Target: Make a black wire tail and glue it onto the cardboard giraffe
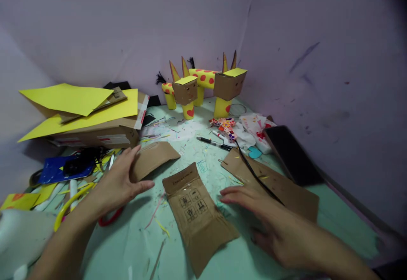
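Note:
My left hand [119,182] is open, thumb and fingers apart, by the left edge of a small bent cardboard piece [155,157]; I cannot tell whether it touches it. Between my hands lies a creased cardboard piece [197,212] with printed handling symbols, one end curling up. To its right, my right hand [270,220] is open with its fingers stretched out and nothing in them. A larger flat cardboard sheet [286,191] lies partly behind that hand, a dark cord [254,172] crossing it. Under my left forearm show a red handle loop [111,218] and a yellow one [68,206].
Two yellow paper animals with cardboard heads, one smaller [186,91] and one larger [230,85], stand at the back. Yellow sheets [66,98] top a cardboard box [95,131] at left. A pen [213,143], crumpled wrapping [254,131] and a phone-like dark slab [292,157] lie right.

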A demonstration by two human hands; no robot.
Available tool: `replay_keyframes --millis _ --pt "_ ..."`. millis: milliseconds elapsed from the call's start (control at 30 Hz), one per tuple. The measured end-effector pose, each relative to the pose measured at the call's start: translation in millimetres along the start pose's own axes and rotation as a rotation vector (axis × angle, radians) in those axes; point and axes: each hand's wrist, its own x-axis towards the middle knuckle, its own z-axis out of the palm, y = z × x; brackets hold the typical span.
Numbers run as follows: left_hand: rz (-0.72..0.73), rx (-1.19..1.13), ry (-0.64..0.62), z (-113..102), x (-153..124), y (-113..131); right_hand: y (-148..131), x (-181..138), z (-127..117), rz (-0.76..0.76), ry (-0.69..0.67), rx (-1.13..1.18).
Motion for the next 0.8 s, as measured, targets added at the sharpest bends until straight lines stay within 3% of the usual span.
replay_keyframes --millis 100,233,333,433,533,667,800 --pt "0.026 0.061 -0.034 7.9 6.4 -1.7 -7.0 -4.9 3.6 0.0 -0.065 0.028" --pt "0.05 0.085 0.005 11.6 16.0 -4.9 -11.9 7.3 18.6 -0.105 0.006 0.046" --pt "0.018 0.061 0.126 -1.7 11.1 1.3 -9.4 15.9 35.4 -0.213 0.164 0.029" --pt "-0.033 -0.012 0.303 -21.6 -7.7 19.4 -6.3 26.9 49.3 -0.225 0.321 -0.001" --pt "0.082 -0.05 0.361 -27.2 -28.3 40.8 -4.4 43.6 55.0 -0.213 0.328 -0.027" --pt "0.318 -0.053 0.25 -4.1 -39.8 52.5 -1.1 59.3 55.3 -0.224 0.291 -0.023" --pt "0.37 -0.059 0.214 23.3 -40.9 47.1 -0.3 57.9 55.2 -0.245 0.381 -0.026"
